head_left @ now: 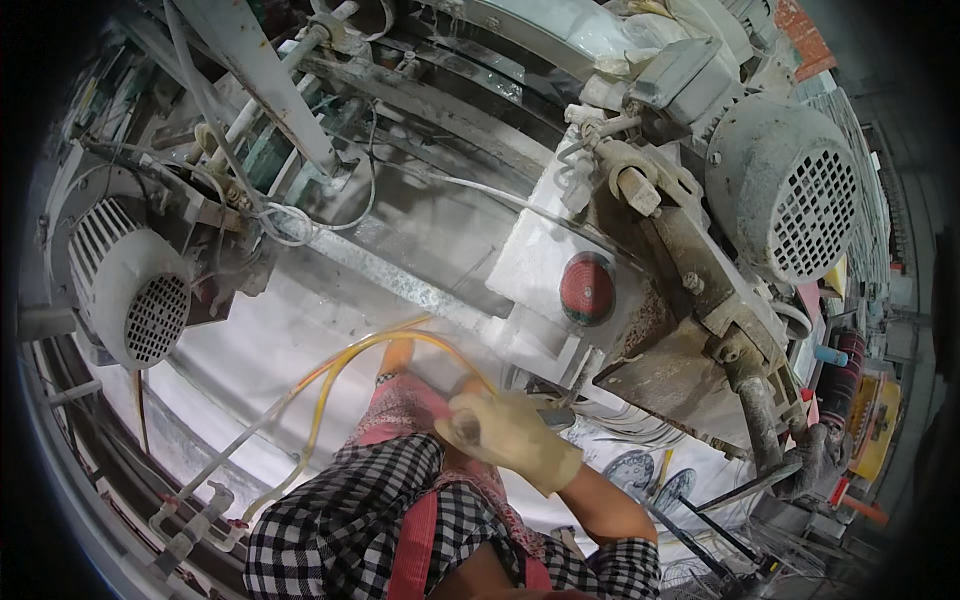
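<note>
My right hand [500,436], in a pale beige glove, is in front of my body with its fingers curled in. A yellow hose [345,352] arches over my left forearm and runs down to the upper edge of that glove. Whether the glove grips the hose or something else is hidden. My left arm, in a pink patterned sleeve cover [395,405], reaches forward under the hose. Of my left hand [398,353] only a blurred, orange-looking part shows beside the hose; its fingers cannot be made out. White, dusty-looking surface lies around it.
A grey motor [785,190] with a grille stands at the right, a smaller motor [135,290] at the left. A red round button [587,288] sits on a whitish housing ahead. Pipe valves [200,520] are at the lower left. A metal beam [390,280] crosses ahead.
</note>
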### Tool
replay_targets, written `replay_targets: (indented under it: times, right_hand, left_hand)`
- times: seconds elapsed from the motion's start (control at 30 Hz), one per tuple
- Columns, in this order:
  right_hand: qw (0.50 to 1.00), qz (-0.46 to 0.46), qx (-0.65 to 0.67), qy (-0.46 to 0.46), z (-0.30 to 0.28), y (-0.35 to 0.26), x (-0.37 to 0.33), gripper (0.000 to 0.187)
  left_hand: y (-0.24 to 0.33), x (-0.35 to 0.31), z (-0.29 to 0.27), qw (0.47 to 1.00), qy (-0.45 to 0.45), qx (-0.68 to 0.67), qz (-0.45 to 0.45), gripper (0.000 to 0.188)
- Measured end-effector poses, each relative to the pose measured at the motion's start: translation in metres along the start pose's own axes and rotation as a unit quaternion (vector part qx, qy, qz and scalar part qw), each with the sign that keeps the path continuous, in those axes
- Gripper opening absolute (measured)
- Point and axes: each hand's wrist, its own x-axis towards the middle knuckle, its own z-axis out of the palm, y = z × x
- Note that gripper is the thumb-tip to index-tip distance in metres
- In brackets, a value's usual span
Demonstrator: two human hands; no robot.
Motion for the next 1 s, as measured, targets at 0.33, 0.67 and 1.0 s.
replay_targets:
  times: [0.33,0.67,1.0]
  right_hand:
    - [0.99,0.084,-0.074,-0.081,0.07,0.028,0.06,0.04]
    - [0.986,0.128,-0.067,-0.084,0.132,0.08,0.114,0.023]
    - [0.972,0.186,-0.069,-0.122,0.167,0.139,0.121,0.032]
  left_hand:
    - [-0.06,-0.017,-0.033,0.983,0.047,0.174,-0.046,0.023]
    - [-0.118,-0.028,-0.113,0.954,0.228,0.191,-0.046,0.03]
    - [-0.156,-0.117,-0.141,0.894,0.42,-0.069,-0.14,0.031]
